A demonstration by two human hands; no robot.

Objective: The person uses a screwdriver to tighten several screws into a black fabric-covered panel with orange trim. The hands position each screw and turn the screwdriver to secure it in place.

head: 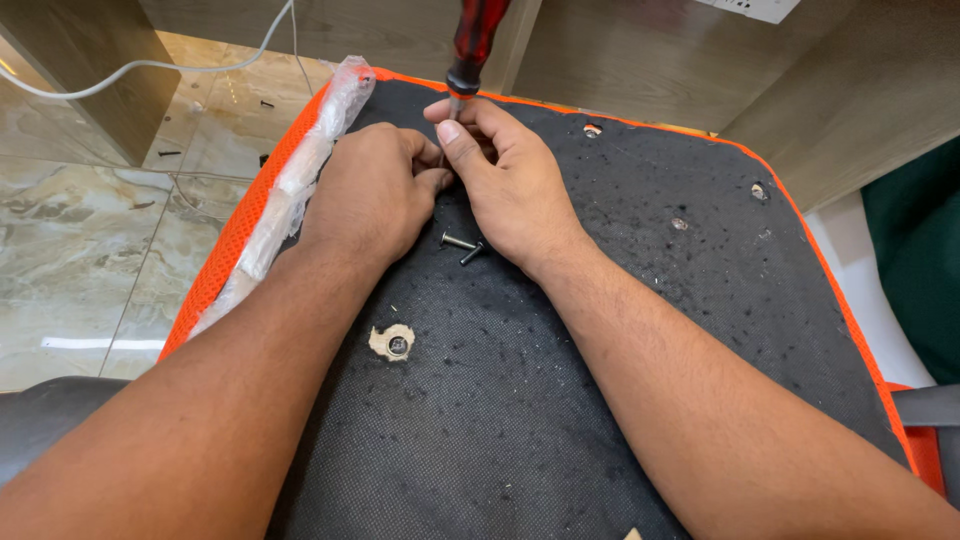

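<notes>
Black fabric underside of an orange-edged seat cushion (640, 330) fills my view, a torn bolt hole (397, 344) nearest me. Two loose bolts (462, 246) lie between my wrists. My left hand (370, 195) curls closed, steadying, it seems; my right hand (510, 180) pinches the shaft of an upright red-handled screwdriver (472, 45).

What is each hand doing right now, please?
Left hand: curled shut on the black fabric panel; what it pinches cannot be told.
Right hand: fingers closed around the screwdriver shaft.
</notes>
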